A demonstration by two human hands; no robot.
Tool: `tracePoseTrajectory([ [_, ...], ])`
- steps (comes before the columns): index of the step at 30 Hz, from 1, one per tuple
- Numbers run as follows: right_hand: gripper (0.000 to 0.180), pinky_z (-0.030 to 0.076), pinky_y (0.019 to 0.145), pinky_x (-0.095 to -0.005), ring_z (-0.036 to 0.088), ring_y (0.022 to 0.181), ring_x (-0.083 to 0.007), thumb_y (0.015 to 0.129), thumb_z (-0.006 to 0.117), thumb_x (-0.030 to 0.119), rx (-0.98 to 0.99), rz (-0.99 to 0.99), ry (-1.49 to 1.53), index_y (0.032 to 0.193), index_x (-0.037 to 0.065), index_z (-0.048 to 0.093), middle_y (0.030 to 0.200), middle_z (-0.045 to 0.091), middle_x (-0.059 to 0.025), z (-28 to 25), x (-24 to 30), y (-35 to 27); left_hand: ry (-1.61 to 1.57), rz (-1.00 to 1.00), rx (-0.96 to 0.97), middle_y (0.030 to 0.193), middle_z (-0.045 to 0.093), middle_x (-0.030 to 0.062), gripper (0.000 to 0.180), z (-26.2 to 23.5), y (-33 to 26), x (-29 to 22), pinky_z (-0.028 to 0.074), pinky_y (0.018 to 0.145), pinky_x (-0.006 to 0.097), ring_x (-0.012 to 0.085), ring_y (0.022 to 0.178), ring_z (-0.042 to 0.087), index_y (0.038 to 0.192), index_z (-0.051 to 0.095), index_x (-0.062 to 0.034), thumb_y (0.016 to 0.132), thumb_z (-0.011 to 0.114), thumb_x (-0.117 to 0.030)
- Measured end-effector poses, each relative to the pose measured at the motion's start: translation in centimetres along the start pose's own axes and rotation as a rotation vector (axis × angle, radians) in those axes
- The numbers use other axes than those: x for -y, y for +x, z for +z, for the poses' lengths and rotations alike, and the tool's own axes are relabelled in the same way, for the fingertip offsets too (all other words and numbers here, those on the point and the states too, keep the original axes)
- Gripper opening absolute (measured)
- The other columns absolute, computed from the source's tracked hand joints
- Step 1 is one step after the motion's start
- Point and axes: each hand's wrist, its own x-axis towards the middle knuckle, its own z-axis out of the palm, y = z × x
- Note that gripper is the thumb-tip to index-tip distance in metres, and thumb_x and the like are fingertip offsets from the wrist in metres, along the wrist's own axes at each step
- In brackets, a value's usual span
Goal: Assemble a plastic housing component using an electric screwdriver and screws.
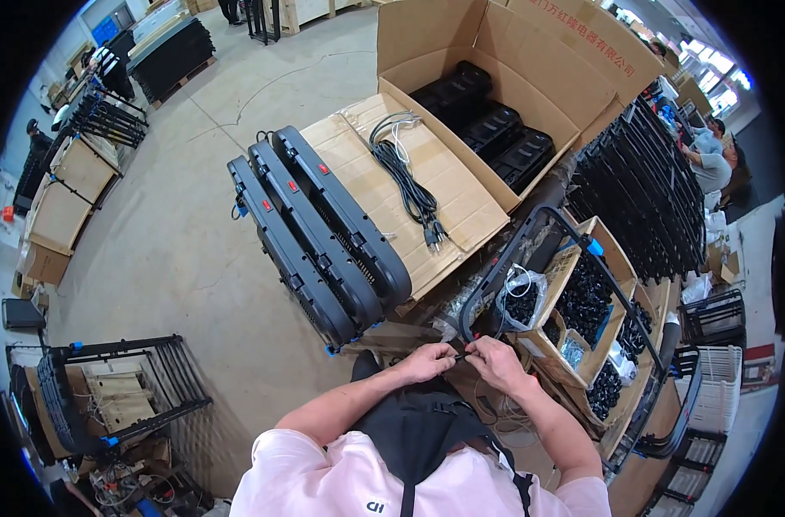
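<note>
My left hand point(429, 362) and my right hand point(498, 365) meet in front of my body, both with pinched fingers. Between the fingertips is a small dark piece point(461, 356), too small to name for sure. Just beyond my hands is the rounded corner of a black tubular frame point(471, 308), which stretches right across a wooden parts box. A clear plastic bag point(525, 297) of small black parts lies inside that frame's outline, close to my right hand. Loose wires point(496, 412) hang below my right hand.
Three dark grey plastic housings point(311, 237) with red switches stand on cardboard point(470, 194) beside a coiled black power cable point(405, 185). Behind is an open carton point(565, 73) of black units. A divided wooden box point(582, 379) holds small black fittings. Stacked black frames point(647, 185) stand at right.
</note>
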Motion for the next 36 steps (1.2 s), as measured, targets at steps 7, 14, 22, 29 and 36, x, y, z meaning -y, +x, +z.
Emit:
tracePoseTrajectory([
  [7,0.017,0.056,0.082,-0.0392,0.066,0.092,-0.0307,0.082,0.074,0.004,-0.016,-0.316,-0.045,0.099,0.003,0.072,0.095,0.066,-0.0106,-0.4,-0.3,1.3,-0.14,-0.128,0.059,0.09,0.064,-0.0038,0.01,-0.3,0.7,0.4,0.048,0.07,0.025,0.0067,0.077,0.054,0.108,0.067,-0.0058,0.104,0.063,-0.015],
  [14,0.015,0.055,0.084,-0.0423,0.065,0.093,-0.0341,0.086,0.07,0.005,0.031,-0.326,-0.098,0.1,0.002,0.068,0.095,0.063,-0.014,0.5,-1.1,1.5,-0.172,-0.175,0.038,0.089,0.063,-0.0033,0.01,-0.3,0.7,0.4,0.046,0.069,0.025,0.0069,0.076,0.054,0.104,0.067,-0.0053,0.104,0.063,-0.015],
  [22,0.013,0.055,0.084,-0.0456,0.065,0.094,-0.0374,0.089,0.07,0.008,0.03,-0.235,-0.115,0.099,0.003,0.063,0.095,0.06,-0.0161,1.0,-0.8,1.1,0.006,-0.113,-0.064,0.083,0.058,-0.0033,0.016,0.2,-0.2,-2.0,0.044,0.067,0.029,0.0087,0.076,0.05,0.1,0.067,-0.0028,0.101,0.062,-0.018],
  [29,0.016,0.054,0.083,-0.045,0.064,0.095,-0.0367,0.088,0.071,0.01,-0.107,-0.129,-0.102,0.101,0.003,0.065,0.094,0.061,-0.0155,3.3,-0.7,-0.7,0.083,-0.199,-0.054,0.083,0.062,-0.0005,0.023,0.3,0.4,-2.0,0.045,0.069,0.029,0.0098,0.078,0.053,0.1,0.07,-0.0009,0.098,0.062,-0.022],
  [36,0.042,0.055,0.088,-0.047,0.067,0.101,-0.039,0.093,0.071,0.028,-0.108,0.488,0.112,0.124,0.0,0.064,0.109,0.067,-0.0208,8.1,-0.9,-5.7,0.158,-0.266,-0.079,0.086,0.071,0.0057,0.027,0.1,0.4,-1.7,0.054,0.076,0.032,0.0149,0.083,0.066,0.104,0.071,0.0013,0.099,0.064,-0.024],
])
